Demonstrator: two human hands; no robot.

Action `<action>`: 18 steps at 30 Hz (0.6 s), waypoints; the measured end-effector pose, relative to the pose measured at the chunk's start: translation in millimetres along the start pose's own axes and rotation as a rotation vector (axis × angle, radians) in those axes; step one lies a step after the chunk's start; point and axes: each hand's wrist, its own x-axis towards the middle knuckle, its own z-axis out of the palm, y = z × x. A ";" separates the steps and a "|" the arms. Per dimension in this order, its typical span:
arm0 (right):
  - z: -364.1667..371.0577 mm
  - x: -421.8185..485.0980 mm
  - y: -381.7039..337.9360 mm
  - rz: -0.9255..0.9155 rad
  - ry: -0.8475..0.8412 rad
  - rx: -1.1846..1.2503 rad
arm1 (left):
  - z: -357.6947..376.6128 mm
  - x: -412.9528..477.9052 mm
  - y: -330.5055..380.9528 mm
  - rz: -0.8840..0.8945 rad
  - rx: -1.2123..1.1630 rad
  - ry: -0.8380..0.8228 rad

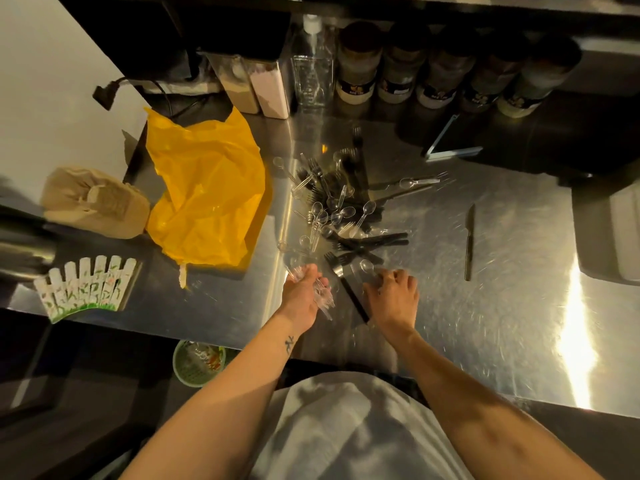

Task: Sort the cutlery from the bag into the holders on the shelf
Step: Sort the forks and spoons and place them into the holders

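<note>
- Head view: cutlery pile (341, 209) lies loose in the middle of the steel counter (502, 306), clear spoons mixed with black forks and knives. Yellow bag (207, 188) lies flat just left of it and looks emptied.
- Left hand (303, 292): palm turned inward, fingers curled round a bundle of clear cutlery (323, 296), handles sticking out toward the body.
- Right hand (393, 294): knuckles up, fingers bent down onto the counter at the pile's near edge, beside a clear spoon (367, 266) and a black fork (346, 285). Cannot tell whether it has a piece pinched.
- Step in hand, as I judge it: gathering clear pieces into one bunch before shelving.
- To do it well: pick single clear pieces from the fringe rather than digging into the heap, since tines and bowls interlock. Feed each into the left hand handle-first and all the same way, so the bunch drops cleanly into a holder.
- Clear plastic is hard to see on bright steel, so check by touch.
- Holders on the shelf: none I can identify for certain.
- Room: open counter to the right, bar one black knife (469, 242) lying well apart.
- Edges: hands work near the front edge, so a flicked piece could slide off. Row of jars (433, 71) and a clear bottle (313, 71) crowd the back; the bag hems in the left.
</note>
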 end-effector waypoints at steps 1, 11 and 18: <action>1.9 3.0 -1.9 0.000 -0.005 -0.027 | -2.5 -0.3 1.4 0.008 0.004 0.000; 7.7 2.4 -24.7 -0.064 -0.055 -0.078 | -17.7 3.7 10.3 -0.003 0.051 -0.006; 11.5 0.3 -28.6 -0.053 -0.108 -0.053 | -31.8 11.2 14.2 0.054 0.060 -0.137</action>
